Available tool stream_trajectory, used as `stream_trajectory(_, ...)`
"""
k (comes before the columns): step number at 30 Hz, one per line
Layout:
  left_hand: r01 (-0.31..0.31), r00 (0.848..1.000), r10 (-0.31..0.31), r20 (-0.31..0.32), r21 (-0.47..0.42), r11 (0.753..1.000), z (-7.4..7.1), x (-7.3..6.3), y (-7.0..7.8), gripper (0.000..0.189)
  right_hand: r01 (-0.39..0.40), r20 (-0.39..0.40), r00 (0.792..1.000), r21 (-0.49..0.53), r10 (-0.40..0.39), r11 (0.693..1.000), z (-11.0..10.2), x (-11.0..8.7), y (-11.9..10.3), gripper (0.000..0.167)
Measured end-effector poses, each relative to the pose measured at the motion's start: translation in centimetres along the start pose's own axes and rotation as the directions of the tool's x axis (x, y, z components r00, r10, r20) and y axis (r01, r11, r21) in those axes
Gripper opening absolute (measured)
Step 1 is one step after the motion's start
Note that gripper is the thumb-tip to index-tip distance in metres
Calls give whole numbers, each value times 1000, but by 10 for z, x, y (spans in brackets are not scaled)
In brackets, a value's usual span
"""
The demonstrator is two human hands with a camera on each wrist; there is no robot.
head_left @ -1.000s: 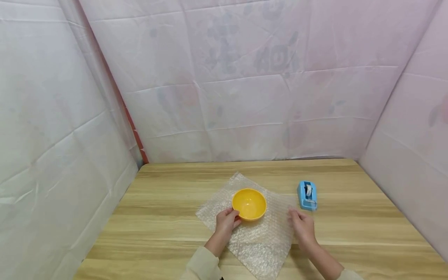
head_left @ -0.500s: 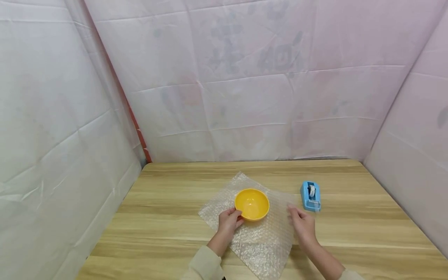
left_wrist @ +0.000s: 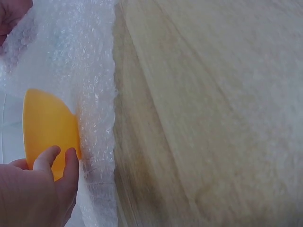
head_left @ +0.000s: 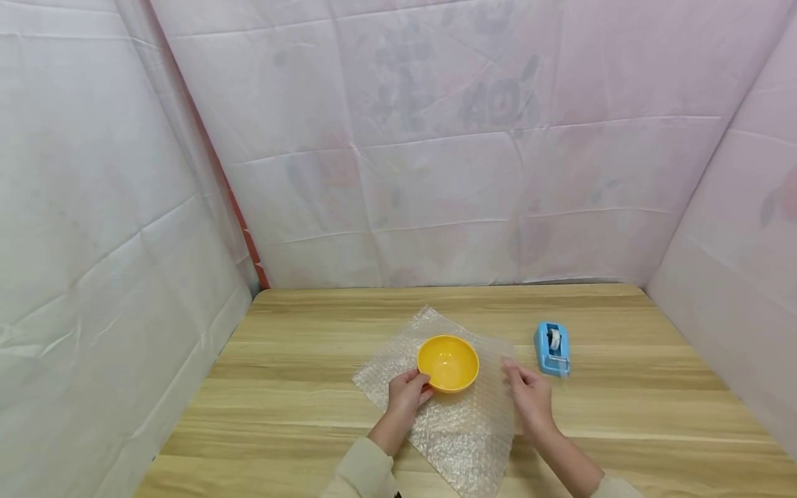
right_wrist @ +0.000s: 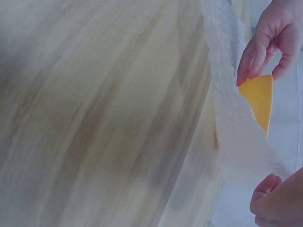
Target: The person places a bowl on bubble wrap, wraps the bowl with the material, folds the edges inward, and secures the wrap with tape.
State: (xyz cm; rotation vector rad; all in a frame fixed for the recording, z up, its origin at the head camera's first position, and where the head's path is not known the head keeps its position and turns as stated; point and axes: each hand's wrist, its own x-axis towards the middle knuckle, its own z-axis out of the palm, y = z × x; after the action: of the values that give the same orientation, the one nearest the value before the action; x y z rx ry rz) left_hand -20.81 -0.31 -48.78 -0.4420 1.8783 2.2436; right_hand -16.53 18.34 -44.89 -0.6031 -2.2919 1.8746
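A yellow bowl point(head_left: 448, 365) stands upright on a sheet of clear bubble wrap point(head_left: 463, 456), which lies diagonally on the wooden table. My left hand point(head_left: 406, 393) holds the bowl at its near left side, thumb at the rim and fingers against the outer wall, as the left wrist view shows. To the right, my right hand point(head_left: 530, 395) pinches the right corner of the bubble wrap. In the right wrist view that side of the sheet rises from the table toward the curled fingers point(right_wrist: 265, 194) and partly covers the bowl point(right_wrist: 259, 99).
A light blue tape dispenser point(head_left: 552, 349) with a white roll stands right of the sheet, just beyond my right hand. White cloth walls point(head_left: 398, 173) enclose the wooden table point(head_left: 299, 387) at the back and both sides.
My right hand has moved a little left toward the bowl, bringing the lifted corner of bubble wrap with it. The left hand keeps its hold on the bowl, which stays in place.
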Motion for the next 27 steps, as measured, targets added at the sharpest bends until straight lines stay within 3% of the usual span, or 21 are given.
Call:
stream_trajectory(16,-20,1000,20,16,-1,1000,-1,0,0,43,-1,22,1000,-33,1,999,13,-6,-10,46)
stream_trajectory(27,-8,1000,8,6,21,1000,0,-2,1,43,44,11,999,-15,-44,999,22,-8,-14,41)
